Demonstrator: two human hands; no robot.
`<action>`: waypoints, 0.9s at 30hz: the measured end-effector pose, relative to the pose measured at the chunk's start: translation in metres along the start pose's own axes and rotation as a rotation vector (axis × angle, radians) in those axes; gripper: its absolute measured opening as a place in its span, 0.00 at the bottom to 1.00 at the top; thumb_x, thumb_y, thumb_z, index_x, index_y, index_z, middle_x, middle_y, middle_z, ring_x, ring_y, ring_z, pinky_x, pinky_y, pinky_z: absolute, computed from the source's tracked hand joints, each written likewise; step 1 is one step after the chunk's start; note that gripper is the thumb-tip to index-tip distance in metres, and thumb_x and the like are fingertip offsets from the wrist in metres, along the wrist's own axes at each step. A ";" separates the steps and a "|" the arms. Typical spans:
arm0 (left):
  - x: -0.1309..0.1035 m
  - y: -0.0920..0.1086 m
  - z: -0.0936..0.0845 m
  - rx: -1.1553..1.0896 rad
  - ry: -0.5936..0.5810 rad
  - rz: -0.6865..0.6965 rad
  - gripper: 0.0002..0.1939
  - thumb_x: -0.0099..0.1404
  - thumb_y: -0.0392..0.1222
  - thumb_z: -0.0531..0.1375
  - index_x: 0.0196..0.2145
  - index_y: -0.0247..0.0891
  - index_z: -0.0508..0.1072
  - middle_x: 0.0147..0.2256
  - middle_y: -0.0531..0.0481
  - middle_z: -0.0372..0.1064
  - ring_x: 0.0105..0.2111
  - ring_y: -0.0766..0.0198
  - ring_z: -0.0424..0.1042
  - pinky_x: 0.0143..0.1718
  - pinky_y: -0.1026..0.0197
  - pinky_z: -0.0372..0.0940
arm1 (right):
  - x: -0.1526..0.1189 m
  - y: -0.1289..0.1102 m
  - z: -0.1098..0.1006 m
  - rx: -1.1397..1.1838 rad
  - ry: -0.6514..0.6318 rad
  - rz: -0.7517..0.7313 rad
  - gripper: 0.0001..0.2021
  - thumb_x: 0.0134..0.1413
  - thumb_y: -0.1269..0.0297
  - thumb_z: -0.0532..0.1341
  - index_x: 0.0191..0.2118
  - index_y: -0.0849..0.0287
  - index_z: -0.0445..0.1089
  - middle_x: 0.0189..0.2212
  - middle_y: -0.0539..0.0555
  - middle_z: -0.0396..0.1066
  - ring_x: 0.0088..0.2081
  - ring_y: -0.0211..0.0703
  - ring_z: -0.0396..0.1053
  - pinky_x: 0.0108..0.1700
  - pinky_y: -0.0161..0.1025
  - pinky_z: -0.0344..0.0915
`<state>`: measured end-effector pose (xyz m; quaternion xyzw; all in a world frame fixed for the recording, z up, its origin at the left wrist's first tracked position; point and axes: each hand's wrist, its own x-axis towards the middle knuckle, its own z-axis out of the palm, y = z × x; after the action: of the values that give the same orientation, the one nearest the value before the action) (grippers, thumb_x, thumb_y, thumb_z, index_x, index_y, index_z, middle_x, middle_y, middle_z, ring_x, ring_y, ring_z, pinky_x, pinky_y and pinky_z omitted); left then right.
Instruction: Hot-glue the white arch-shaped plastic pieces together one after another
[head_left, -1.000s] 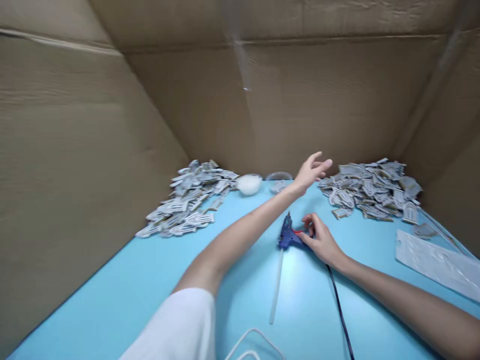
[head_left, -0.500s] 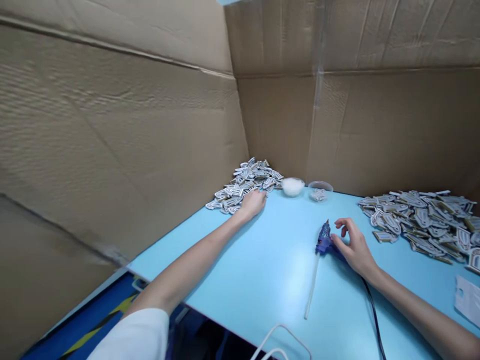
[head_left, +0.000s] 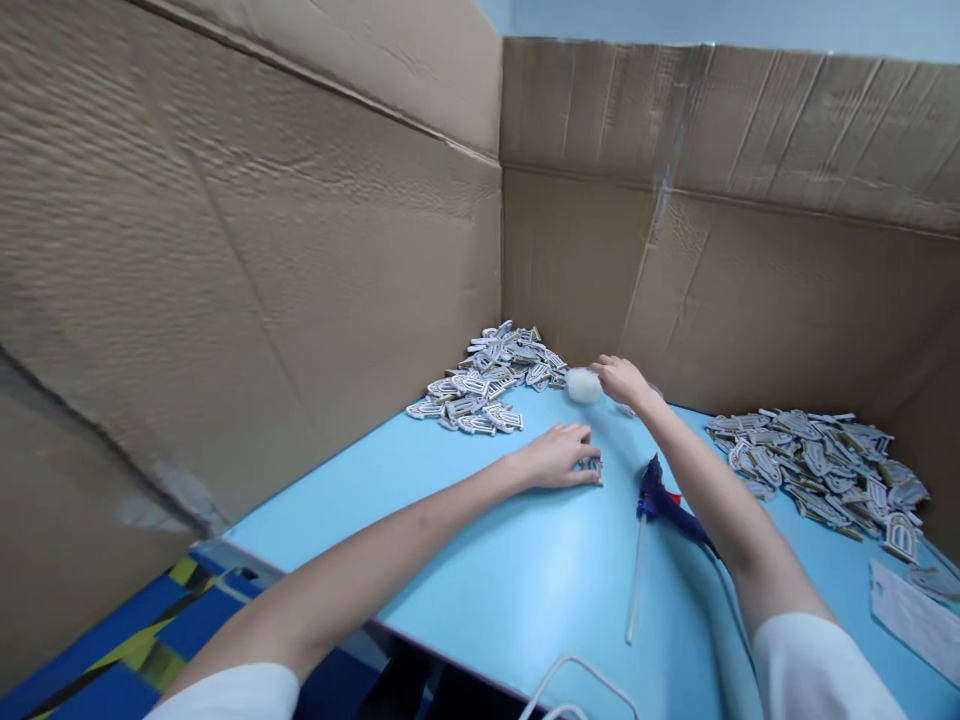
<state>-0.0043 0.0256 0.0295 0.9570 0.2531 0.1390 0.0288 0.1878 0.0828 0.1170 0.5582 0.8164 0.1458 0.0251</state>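
My left hand (head_left: 559,457) is closed around a small white-and-brown arch-shaped piece (head_left: 595,469), holding it on the light blue table. Much of that piece is hidden by the fingers. Farther back, my right hand (head_left: 621,380) reaches to the right rim of a clear bowl of white fluffy stuffing (head_left: 583,387). Its fingers are drawn together there, and what is between them is hidden. Below my right forearm lies a blue hot glue gun (head_left: 654,492) with a long glue stick (head_left: 636,590) sticking out of its rear.
Similar arch-shaped pieces lie in a left heap (head_left: 480,385) and a larger right heap (head_left: 825,465). A clear dish (head_left: 625,409) is mostly behind my right arm. Tall cardboard walls (head_left: 360,260) enclose the table (head_left: 450,590). A white packet (head_left: 911,615) lies at the right.
My left hand has come from the left heap toward the table's middle with one piece. My right hand has left the glue gun and reached forward to the stuffing bowl. The view has shifted.
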 end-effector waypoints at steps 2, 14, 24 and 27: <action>0.000 -0.001 0.004 -0.003 0.017 0.044 0.22 0.70 0.62 0.65 0.49 0.43 0.84 0.43 0.44 0.74 0.45 0.52 0.75 0.48 0.56 0.64 | 0.019 -0.006 0.000 -0.022 -0.040 -0.031 0.17 0.74 0.66 0.58 0.63 0.61 0.72 0.60 0.64 0.73 0.60 0.54 0.72 0.62 0.53 0.68; 0.005 -0.006 0.026 -0.117 0.107 0.105 0.25 0.68 0.65 0.68 0.46 0.40 0.84 0.47 0.43 0.73 0.45 0.52 0.76 0.47 0.55 0.66 | 0.050 -0.004 0.014 0.019 -0.010 -0.035 0.16 0.71 0.57 0.66 0.57 0.61 0.74 0.56 0.60 0.75 0.55 0.52 0.76 0.57 0.55 0.75; 0.007 -0.006 0.031 -0.204 0.127 0.078 0.26 0.63 0.65 0.71 0.46 0.39 0.82 0.46 0.44 0.74 0.44 0.53 0.77 0.50 0.56 0.68 | 0.054 0.019 0.025 0.292 0.064 0.066 0.12 0.71 0.58 0.66 0.52 0.61 0.76 0.49 0.56 0.78 0.47 0.47 0.78 0.51 0.49 0.78; 0.007 -0.006 0.031 -0.218 0.132 0.080 0.26 0.63 0.64 0.72 0.46 0.39 0.82 0.46 0.44 0.74 0.45 0.53 0.77 0.50 0.57 0.68 | 0.054 0.024 0.029 0.355 0.088 0.083 0.13 0.71 0.58 0.66 0.52 0.61 0.75 0.49 0.56 0.78 0.47 0.46 0.78 0.50 0.49 0.78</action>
<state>0.0072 0.0343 0.0006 0.9463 0.1996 0.2292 0.1104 0.1954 0.1466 0.1026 0.5802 0.8059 0.0246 -0.1154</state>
